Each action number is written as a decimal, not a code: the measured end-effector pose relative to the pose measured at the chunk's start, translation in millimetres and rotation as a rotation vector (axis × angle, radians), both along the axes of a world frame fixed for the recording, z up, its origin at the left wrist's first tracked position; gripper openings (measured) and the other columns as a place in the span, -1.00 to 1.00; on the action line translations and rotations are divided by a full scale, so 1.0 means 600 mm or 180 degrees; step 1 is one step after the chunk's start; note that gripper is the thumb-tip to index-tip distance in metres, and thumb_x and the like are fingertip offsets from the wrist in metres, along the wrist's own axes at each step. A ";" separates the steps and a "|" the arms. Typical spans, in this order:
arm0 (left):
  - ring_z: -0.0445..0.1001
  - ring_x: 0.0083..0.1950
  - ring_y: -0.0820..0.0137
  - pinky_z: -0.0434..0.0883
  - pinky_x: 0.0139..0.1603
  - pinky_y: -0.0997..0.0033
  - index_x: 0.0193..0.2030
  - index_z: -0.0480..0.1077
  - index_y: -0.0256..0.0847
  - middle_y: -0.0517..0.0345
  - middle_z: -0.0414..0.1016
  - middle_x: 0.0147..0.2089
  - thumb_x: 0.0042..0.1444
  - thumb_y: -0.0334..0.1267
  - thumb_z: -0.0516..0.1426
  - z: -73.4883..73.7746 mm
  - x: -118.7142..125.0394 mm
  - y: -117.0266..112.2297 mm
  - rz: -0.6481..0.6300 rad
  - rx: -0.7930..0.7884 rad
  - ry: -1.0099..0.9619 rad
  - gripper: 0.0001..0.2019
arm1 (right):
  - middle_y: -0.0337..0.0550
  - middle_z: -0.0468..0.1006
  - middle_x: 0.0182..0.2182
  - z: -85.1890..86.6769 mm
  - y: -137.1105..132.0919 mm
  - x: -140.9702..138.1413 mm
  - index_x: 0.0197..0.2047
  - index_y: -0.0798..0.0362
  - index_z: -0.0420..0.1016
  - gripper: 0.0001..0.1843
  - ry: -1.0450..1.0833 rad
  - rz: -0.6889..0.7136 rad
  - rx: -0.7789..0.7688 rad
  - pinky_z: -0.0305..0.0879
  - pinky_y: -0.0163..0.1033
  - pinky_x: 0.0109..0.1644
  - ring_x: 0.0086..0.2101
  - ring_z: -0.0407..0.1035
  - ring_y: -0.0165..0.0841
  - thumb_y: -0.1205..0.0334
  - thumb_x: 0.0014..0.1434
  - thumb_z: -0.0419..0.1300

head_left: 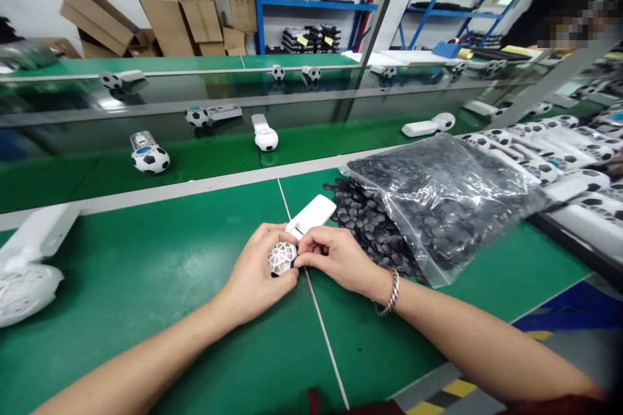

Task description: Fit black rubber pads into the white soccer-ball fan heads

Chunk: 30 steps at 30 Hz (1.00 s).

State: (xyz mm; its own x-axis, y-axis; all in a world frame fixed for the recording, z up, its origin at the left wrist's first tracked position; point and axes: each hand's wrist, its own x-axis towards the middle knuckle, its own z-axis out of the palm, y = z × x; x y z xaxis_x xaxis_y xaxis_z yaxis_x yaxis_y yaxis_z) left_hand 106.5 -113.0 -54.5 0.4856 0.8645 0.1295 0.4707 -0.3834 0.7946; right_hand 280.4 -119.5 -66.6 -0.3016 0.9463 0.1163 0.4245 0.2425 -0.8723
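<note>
My left hand (256, 275) is closed round a white football-shaped toy (282, 257) whose white handle (311, 215) points away from me across the green table. Fingertips of my right hand (335, 258) pinch at the ball's right side, pressed against it; whether they hold a small piece I cannot make out. A pile of small black hexagon pieces (370, 220) lies just right of my hands, spilling from a clear plastic bag (438, 198) full of the same pieces.
A white toy (29, 259) lies at the left edge. Finished black-and-white ball toys (150, 155) sit on the conveyor belt (204, 162) beyond. Rows of toys (549, 149) fill the right side. Cardboard boxes and blue racks stand at the back; a person is at the far right.
</note>
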 end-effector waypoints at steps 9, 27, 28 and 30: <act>0.33 0.04 0.29 0.31 0.03 0.22 -0.21 0.33 -0.12 0.11 0.29 -0.01 -0.15 -0.46 0.09 0.004 -0.023 0.016 0.0099 0.0210 -0.0073 -0.69 | -0.22 0.46 -0.43 0.027 0.009 0.012 -0.34 0.07 0.40 -0.81 -0.0450 -0.0002 0.0502 0.32 -0.35 -0.35 -0.44 0.34 -0.46 0.12 0.06 0.20; -0.15 0.30 0.03 0.02 0.22 0.08 0.22 0.03 -0.11 -0.06 -0.15 0.33 -0.13 -0.15 0.25 0.000 0.116 0.395 0.0634 0.1187 0.1361 -0.23 | -0.19 0.50 -0.39 0.010 0.016 0.092 -0.22 0.02 0.48 -0.76 -0.3337 -0.0594 0.1186 0.26 -0.14 -0.30 -0.34 0.39 -0.25 0.47 0.06 0.13; -0.13 0.29 0.00 0.07 0.19 0.06 0.23 0.01 -0.10 -0.07 -0.17 0.33 -0.14 -0.15 0.26 -0.006 0.136 0.406 0.0563 0.1104 0.1387 -0.21 | -0.20 0.49 -0.40 0.009 0.016 0.091 -0.25 0.01 0.48 -0.77 -0.3251 -0.0581 0.1182 0.25 -0.15 -0.30 -0.35 0.38 -0.25 0.48 0.05 0.14; 0.01 0.24 0.00 0.18 0.11 0.02 0.23 0.01 -0.11 -0.09 -0.12 0.31 -0.06 -0.18 0.23 -0.017 0.164 0.423 0.0477 0.0945 0.1404 -0.28 | -0.23 0.48 -0.42 0.006 0.017 0.091 -0.30 -0.01 0.46 -0.79 -0.3100 -0.0562 0.1179 0.22 -0.16 -0.32 -0.37 0.38 -0.27 0.48 0.04 0.15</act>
